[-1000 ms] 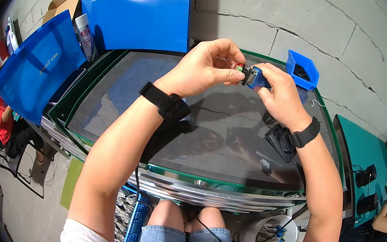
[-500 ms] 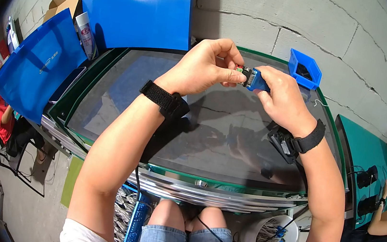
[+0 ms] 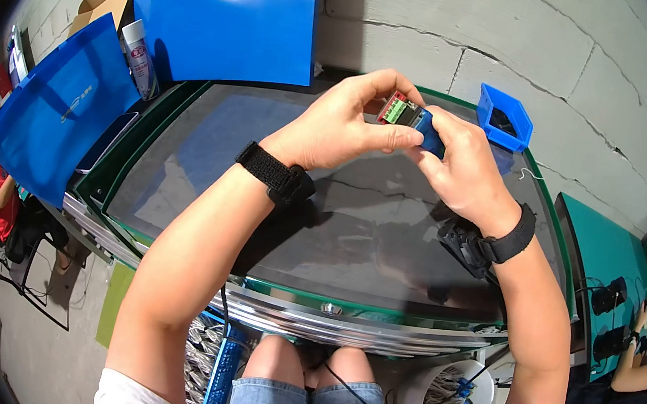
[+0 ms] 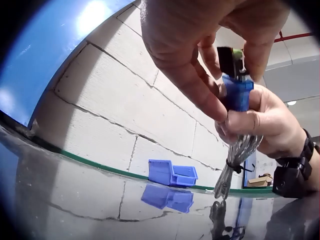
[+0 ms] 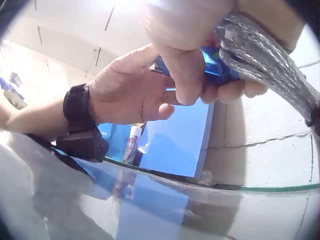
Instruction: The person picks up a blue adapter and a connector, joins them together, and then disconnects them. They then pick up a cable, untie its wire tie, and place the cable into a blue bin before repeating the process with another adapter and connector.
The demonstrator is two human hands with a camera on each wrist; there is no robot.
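Note:
Above the glossy dark tabletop (image 3: 350, 246), both hands meet around two joined connector pieces. My left hand (image 3: 342, 119) pinches a small terminal-block adapter (image 3: 396, 111) with green and red parts, its thumb reaching to the blue piece. My right hand (image 3: 469, 167) grips the translucent blue cable connector (image 3: 431, 134), thumb and fingers round its body. In the left wrist view the adapter sits right at the end of the blue connector. A coiled clear-grey cable (image 5: 270, 60), tied with a black tie, hangs from the right hand.
A blue bin (image 3: 503, 119) with black items stands at the back right. On the left are a blue panel (image 3: 68, 110) and a spray can (image 3: 139, 58). Below are a blue basket (image 3: 220, 375) of cables and a white bucket (image 3: 417, 395). Other people sit at both sides.
The adapter and blue connector have turned, so the green terminal face shows more. The left thumb has shifted right onto the blue connector, and the hands have drawn closer together.

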